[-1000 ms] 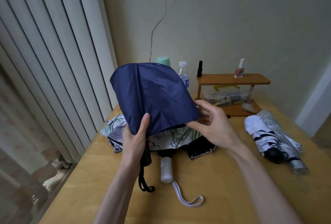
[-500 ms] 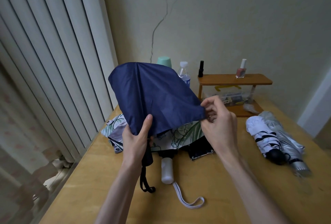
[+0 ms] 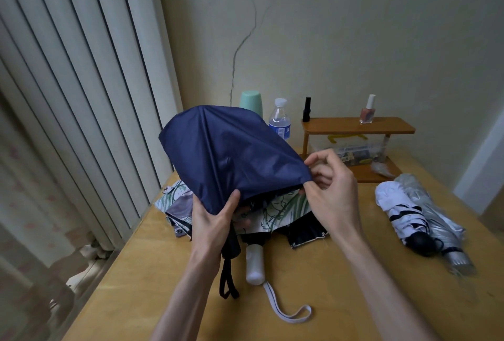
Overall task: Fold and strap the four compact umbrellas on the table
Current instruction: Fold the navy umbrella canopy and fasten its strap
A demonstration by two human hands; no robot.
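Currently folding: left hand (image 3: 211,220) grips the navy umbrella (image 3: 229,155) above the tabletop's left edge; right hand (image 3: 331,190) pinches its canopy edge; next, likely pleating and strapping.

Right hand (image 3: 334,193), centre-right of frame: a second ago its fingers lay spread over the lower right hem of the navy umbrella (image 3: 226,155). Now thumb and forefinger pinch that hem corner, other fingers curled above. Corner drawn slightly further right, cloth tauter along the bottom edge. Wrist turned, more back-of-hand showing.
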